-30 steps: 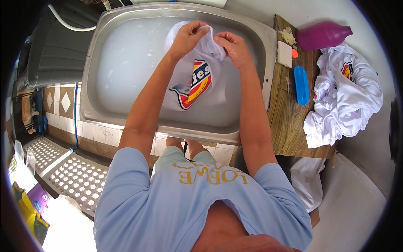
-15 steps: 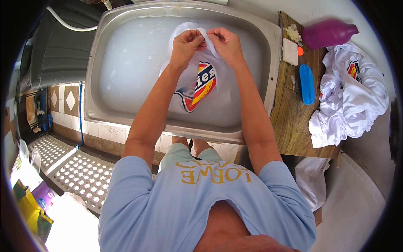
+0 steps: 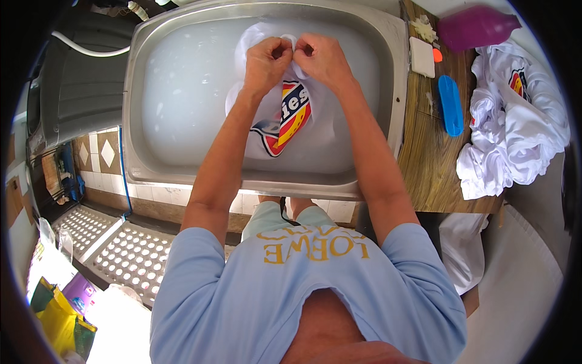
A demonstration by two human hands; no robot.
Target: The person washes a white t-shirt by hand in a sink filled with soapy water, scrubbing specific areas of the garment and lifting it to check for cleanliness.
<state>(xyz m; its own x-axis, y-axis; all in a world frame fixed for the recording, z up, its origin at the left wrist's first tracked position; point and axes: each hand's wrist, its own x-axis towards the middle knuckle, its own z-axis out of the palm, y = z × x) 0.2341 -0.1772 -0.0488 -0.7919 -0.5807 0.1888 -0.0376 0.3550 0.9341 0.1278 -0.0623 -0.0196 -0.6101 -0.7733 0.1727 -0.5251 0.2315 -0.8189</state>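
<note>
A wet white shirt [image 3: 257, 112] with a red, yellow and dark blue print lies partly sunk in cloudy water in a metal sink basin [image 3: 303, 189]. At the shirt's far end, my left hand [image 3: 267, 64] is closed, pinching the white fabric between thumb and fingers. My right hand [image 3: 324, 59] pinches the same stretch of cloth just beside it, fingers curled. The two hands almost meet, knuckles up, above the water. The exact bit of fabric between the fingertips is mostly hidden by the hands.
Right of the basin, a wooden board [image 3: 418, 164] carries a pale soap bar [image 3: 422, 57], a blue oval scrubbing brush [image 3: 450, 106], an orange cap [image 3: 437, 55] and a purple bottle [image 3: 476, 28]. A heap of white clothes [image 3: 521, 133] hangs over its right edge. A grey tub [image 3: 79, 79] stands left.
My hands have turned and curled more, and the fold of cloth that showed between them is now mostly covered. The whole view has shifted slightly.
</note>
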